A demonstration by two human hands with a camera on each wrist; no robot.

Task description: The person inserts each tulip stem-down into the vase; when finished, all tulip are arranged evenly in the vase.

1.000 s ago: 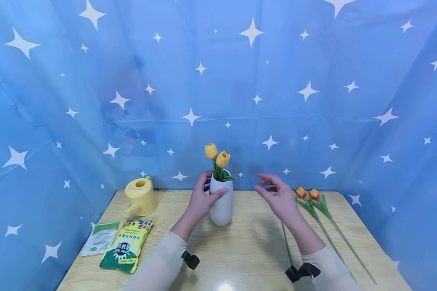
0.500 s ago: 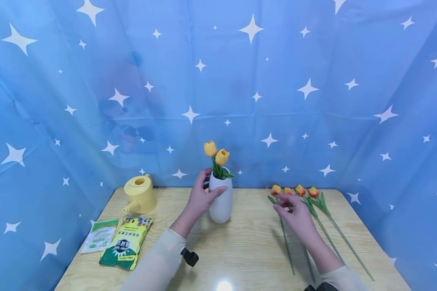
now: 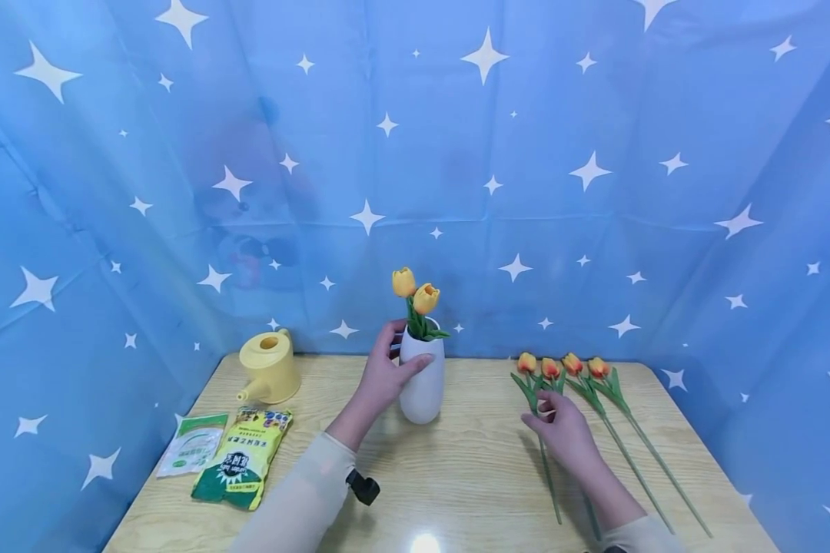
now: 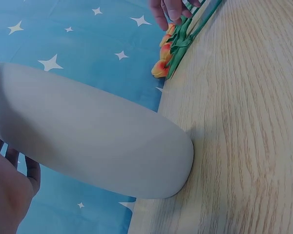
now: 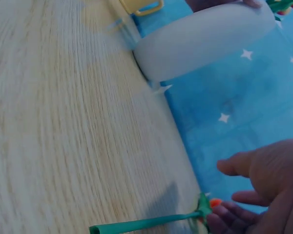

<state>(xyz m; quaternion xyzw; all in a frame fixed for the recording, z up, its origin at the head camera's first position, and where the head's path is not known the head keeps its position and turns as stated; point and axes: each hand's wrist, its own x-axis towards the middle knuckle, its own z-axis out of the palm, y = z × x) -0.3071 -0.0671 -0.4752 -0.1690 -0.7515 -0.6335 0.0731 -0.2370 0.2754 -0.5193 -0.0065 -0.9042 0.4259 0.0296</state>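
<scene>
My left hand (image 3: 382,378) grips the upper part of a white vase (image 3: 422,393), thumb across its front and fingers round the far side. The vase stands upright on the table, and two yellow tulips (image 3: 426,299) rise from its mouth. My right hand (image 3: 570,436) hovers by the two leftmost of several orange-red tulips (image 3: 527,363), which lie with their heads toward the back edge. In the right wrist view the thumb and fingers of that hand (image 5: 271,185) stand apart, close to a green tulip stem (image 5: 146,224). Nothing is held between them.
A yellow watering can (image 3: 270,369) stands at the table's back left. In front of it lie a yellow-green bag (image 3: 244,459) and a white-green packet (image 3: 192,445). Behind the wooden table (image 3: 456,491) hangs a blue curtain (image 3: 449,153) with white stars.
My right hand has moved right and down from beside the vase to the orange-red tulips, then slightly toward me along their stems. The left hand stays on the vase.
</scene>
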